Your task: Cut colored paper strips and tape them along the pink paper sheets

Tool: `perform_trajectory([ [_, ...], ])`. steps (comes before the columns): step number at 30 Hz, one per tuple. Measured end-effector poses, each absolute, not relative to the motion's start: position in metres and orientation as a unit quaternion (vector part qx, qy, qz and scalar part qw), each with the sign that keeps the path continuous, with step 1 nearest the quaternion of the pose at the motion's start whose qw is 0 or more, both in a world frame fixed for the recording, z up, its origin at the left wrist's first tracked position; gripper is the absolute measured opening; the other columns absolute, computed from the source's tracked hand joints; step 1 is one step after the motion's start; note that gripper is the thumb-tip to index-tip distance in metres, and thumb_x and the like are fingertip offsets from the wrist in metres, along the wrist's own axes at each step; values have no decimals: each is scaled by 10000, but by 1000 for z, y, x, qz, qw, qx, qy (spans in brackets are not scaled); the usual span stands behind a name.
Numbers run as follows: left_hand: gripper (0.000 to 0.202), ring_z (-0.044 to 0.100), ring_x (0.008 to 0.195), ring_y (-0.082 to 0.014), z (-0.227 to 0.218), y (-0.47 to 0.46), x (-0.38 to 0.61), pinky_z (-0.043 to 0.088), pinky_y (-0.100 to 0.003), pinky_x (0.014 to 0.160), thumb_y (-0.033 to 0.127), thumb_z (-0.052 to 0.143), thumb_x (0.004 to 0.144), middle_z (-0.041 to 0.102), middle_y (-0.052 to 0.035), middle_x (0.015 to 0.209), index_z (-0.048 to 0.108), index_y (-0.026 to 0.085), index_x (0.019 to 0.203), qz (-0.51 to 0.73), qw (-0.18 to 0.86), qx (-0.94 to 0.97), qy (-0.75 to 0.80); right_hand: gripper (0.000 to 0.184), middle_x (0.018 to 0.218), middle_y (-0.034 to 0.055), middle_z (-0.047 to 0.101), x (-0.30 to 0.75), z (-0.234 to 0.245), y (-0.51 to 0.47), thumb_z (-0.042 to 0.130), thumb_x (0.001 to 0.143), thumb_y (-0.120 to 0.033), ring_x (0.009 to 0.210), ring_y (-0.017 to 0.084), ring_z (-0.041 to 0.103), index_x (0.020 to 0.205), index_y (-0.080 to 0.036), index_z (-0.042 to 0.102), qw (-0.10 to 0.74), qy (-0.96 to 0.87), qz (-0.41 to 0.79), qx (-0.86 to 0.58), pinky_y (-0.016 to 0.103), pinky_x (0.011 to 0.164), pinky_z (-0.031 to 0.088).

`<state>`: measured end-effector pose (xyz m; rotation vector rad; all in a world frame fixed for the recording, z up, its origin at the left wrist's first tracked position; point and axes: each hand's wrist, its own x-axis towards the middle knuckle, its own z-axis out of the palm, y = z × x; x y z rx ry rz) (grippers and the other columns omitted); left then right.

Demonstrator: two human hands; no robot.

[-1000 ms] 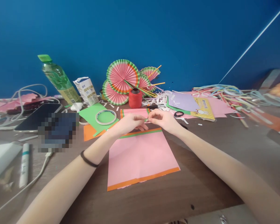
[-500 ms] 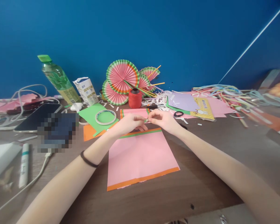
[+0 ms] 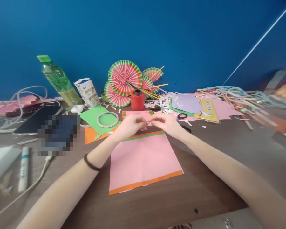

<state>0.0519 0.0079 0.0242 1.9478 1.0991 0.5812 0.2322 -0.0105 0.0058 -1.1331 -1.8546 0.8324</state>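
My left hand (image 3: 131, 126) and my right hand (image 3: 165, 124) meet fingertip to fingertip above the far edge of a pink paper sheet (image 3: 145, 159). Both are closed in a pinch, with a tiny pale piece between them too small to name. Green and orange strips run along the sheet's far edge, and an orange strip lines its near edge. Just behind my hands lies a pleated pink paper strip (image 3: 137, 114) with orange and green ends. A red spool of thread (image 3: 137, 101) stands behind that. Black scissors handles (image 3: 182, 116) show beside my right hand.
Finished round paper fans (image 3: 125, 78) lean at the blue wall. On the left are a roll of tape (image 3: 107, 119), green paper (image 3: 90, 115), a bottle (image 3: 59, 81), a carton (image 3: 87, 93), phones and a marker (image 3: 23, 168). Coloured papers (image 3: 188, 103) and thin strips lie right.
My fingertips have shifted slightly and drawn closer together, and the left fingers are more curled. The pink sheet stays in place.
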Motion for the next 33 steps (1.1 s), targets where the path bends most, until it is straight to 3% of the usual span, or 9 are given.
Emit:
perform_trajectory([
  [9, 181, 629, 674, -129, 24, 13, 48, 487, -251, 724, 276, 528, 750, 702, -37, 728, 636, 137, 708, 254, 452, 753, 405, 203, 780, 35, 602, 233, 8, -11, 487, 783, -289, 669, 129, 564, 879, -160, 611, 431, -659, 372, -492, 248, 571, 433],
  [13, 189, 631, 686, -133, 26, 10, 48, 485, -232, 670, 288, 524, 749, 700, -29, 727, 641, 142, 722, 231, 445, 764, 408, 228, 768, 31, 607, 230, 9, -15, 475, 808, -368, 663, 129, 557, 783, -161, 569, 382, -704, 365, -474, 247, 582, 421],
  [17, 209, 627, 662, -133, 29, 6, 50, 471, -216, 601, 323, 516, 752, 688, -11, 685, 639, 157, 723, 195, 420, 780, 421, 186, 691, 11, 582, 226, 8, -18, 497, 802, -329, 644, 126, 530, 707, -172, 525, 365, -745, 310, -464, 258, 622, 418],
  [25, 196, 642, 688, -133, 29, 11, 47, 501, -234, 673, 248, 483, 775, 699, -38, 731, 643, 135, 767, 187, 476, 758, 404, 205, 654, -6, 522, 230, 0, -13, 464, 824, -341, 615, 116, 509, 714, -171, 496, 390, -724, 347, -450, 250, 600, 415],
  [30, 180, 636, 627, -132, 28, 12, 47, 510, -260, 682, 246, 500, 767, 706, -61, 722, 625, 122, 729, 218, 470, 738, 432, 142, 691, 0, 521, 230, 0, -16, 450, 834, -278, 619, 114, 494, 756, -176, 512, 483, -707, 222, -468, 251, 603, 402],
  [33, 183, 646, 638, -144, 25, 12, 50, 519, -270, 670, 255, 515, 765, 707, -76, 737, 629, 115, 734, 229, 479, 723, 442, 113, 695, 8, 528, 226, -1, -20, 474, 821, -225, 621, 115, 483, 754, -174, 550, 477, -743, 145, -446, 242, 576, 386],
])
